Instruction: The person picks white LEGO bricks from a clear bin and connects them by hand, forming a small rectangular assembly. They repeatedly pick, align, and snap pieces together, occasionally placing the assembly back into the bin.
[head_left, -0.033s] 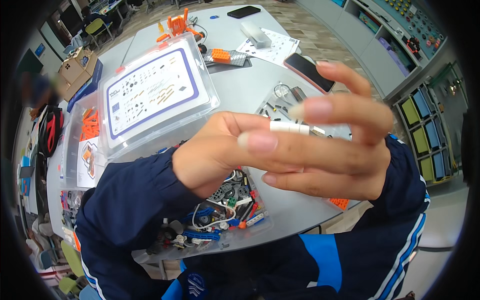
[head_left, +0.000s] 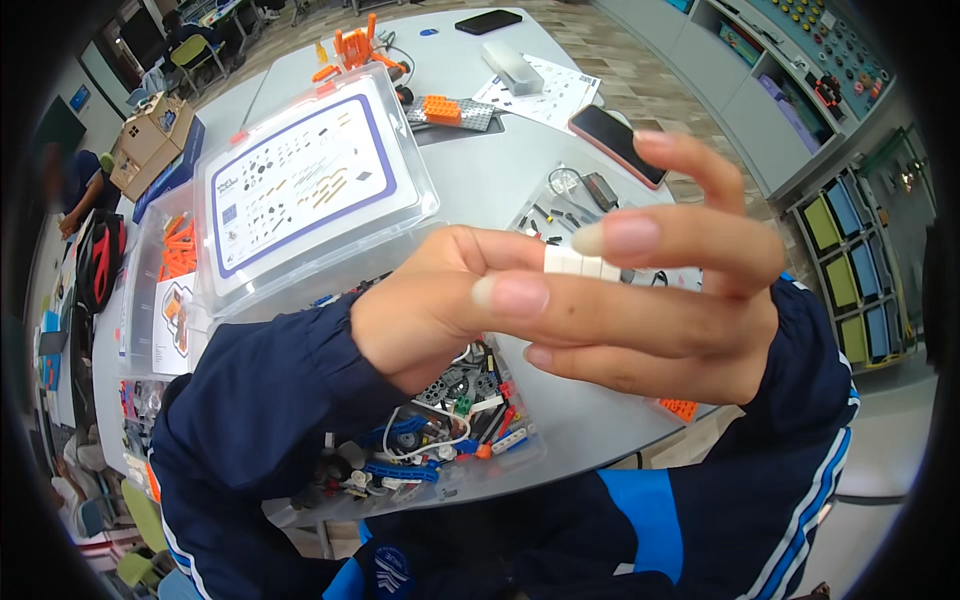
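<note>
A white toy building piece with seams across it, block-like (head_left: 582, 264), is held up between my two hands above the table. My left hand (head_left: 432, 292) reaches in from the left, its forefinger at the piece's left end; its other fingertips are hidden behind my right hand. My right hand (head_left: 680, 320) is closed around the piece from the right, with two fingers raised and curled above it and two stretched across below. Part of the piece is covered by these fingers. Underneath lies a clear bin of mixed building parts (head_left: 455, 400).
A lidded clear box (head_left: 300, 185) and a tray of orange parts (head_left: 180, 250) stand at left. A pink-edged phone (head_left: 618, 145), a parts tray (head_left: 560, 215), a printed sheet (head_left: 550, 92) and a black phone (head_left: 488, 22) lie beyond. Another person (head_left: 85, 190) is at far left.
The white piece has tilted slightly and sits a little lower, with my fingers shifting around it. At far left, the other person has moved and an arm now shows.
</note>
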